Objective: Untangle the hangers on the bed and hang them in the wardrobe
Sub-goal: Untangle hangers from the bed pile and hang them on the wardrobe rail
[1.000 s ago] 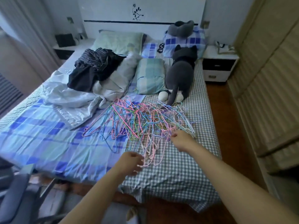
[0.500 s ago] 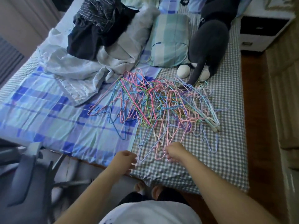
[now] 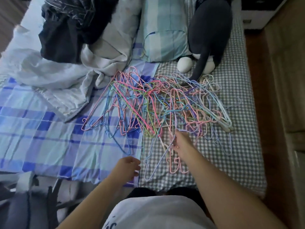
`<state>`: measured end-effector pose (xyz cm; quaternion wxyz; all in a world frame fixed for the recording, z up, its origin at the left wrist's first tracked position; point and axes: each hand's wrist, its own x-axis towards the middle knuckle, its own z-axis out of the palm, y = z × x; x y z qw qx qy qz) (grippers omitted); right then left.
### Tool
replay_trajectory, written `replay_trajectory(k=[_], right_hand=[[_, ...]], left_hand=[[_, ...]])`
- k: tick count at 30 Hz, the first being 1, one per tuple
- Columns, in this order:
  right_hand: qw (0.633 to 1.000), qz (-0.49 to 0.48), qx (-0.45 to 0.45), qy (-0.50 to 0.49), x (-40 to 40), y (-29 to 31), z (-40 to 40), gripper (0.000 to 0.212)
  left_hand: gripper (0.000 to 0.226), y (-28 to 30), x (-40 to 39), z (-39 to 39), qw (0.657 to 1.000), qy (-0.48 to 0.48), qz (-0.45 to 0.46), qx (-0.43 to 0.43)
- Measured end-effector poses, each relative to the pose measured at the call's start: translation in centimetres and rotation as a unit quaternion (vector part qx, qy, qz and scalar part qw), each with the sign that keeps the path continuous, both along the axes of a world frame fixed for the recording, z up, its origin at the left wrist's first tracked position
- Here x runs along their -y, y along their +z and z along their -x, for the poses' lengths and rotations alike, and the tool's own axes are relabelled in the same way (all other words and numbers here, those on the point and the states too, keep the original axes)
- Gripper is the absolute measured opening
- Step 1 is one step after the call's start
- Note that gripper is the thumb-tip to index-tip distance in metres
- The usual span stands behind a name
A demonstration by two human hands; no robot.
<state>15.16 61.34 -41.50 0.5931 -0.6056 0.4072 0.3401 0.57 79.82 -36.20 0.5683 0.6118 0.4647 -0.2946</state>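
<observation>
A tangle of thin wire hangers in pink, blue, green and lilac lies across the middle of the bed. My right hand reaches into the near edge of the pile. Its fingers stretch forward among the wires and touch a lilac hanger, with no clear grip showing. My left hand hovers over the bed's near edge, fingers loosely curled and holding nothing. It is just left of a pale hanger that sticks out toward me. The wardrobe shows as wooden doors along the right edge.
A grey plush cat and a teal pillow lie behind the pile. Dark clothes on a white quilt fill the far left. A nightstand stands top right, and a chair lower left. Wooden floor runs between bed and wardrobe.
The view has tilted down and closer to the bed. My right hand moved forward from the nearest pink hanger into the pile's edge. My left hand stayed by the bed's edge.
</observation>
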Motion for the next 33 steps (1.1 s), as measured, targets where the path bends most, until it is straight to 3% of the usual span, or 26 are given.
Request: replay_trajectory(k=[5, 10, 12, 14, 18, 20, 23, 26, 28, 31, 33], right_hand=[[0.998, 0.044, 0.053, 0.005, -1.5, 3.0, 1.2, 0.023], [0.980, 0.126, 0.156, -0.014, -2.6, 5.8, 2.4, 0.024], [0.962, 0.183, 0.204, 0.000, -3.1, 7.1, 2.4, 0.030], [0.949, 0.204, 0.238, 0.034, -3.5, 8.6, 2.0, 0.032], [0.947, 0.098, 0.296, 0.074, -3.1, 9.6, 1.5, 0.027], [0.936, 0.151, 0.305, 0.085, -1.6, 8.7, 2.1, 0.028], [0.936, 0.254, 0.207, 0.131, 1.8, 5.4, 4.1, 0.024], [0.925, 0.278, 0.083, 0.247, 4.0, 1.8, 6.1, 0.020], [0.919, 0.276, 0.054, 0.277, 4.2, 0.2, 6.7, 0.015], [0.924, 0.269, 0.025, 0.270, 3.6, -1.6, 6.4, 0.036], [0.937, 0.247, 0.013, 0.245, 2.9, -2.6, 6.0, 0.038]], left_hand=[[0.019, -1.3, 0.2, -3.4, 0.984, -0.174, 0.004, 0.040], [0.089, -0.1, 3.0, -4.6, 0.919, -0.374, -0.002, 0.125], [0.099, -0.2, 4.0, -4.4, 0.905, -0.408, -0.028, 0.118], [0.080, -0.3, 4.4, -4.5, 0.936, -0.328, -0.025, 0.127], [0.064, 0.2, 3.0, -4.7, 0.965, -0.190, -0.003, 0.181], [0.051, 0.1, 1.5, -5.0, 0.972, -0.136, 0.003, 0.192], [0.047, 0.2, -0.8, -4.7, 0.978, -0.065, 0.029, 0.196], [0.042, -0.3, -2.9, -3.8, 0.981, -0.017, 0.016, 0.194], [0.038, -0.5, -4.0, -3.1, 0.983, 0.009, 0.003, 0.181], [0.036, 0.0, -4.8, -1.7, 0.986, 0.016, -0.027, 0.162], [0.047, 0.2, -5.2, -0.8, 0.988, 0.007, -0.049, 0.148]])
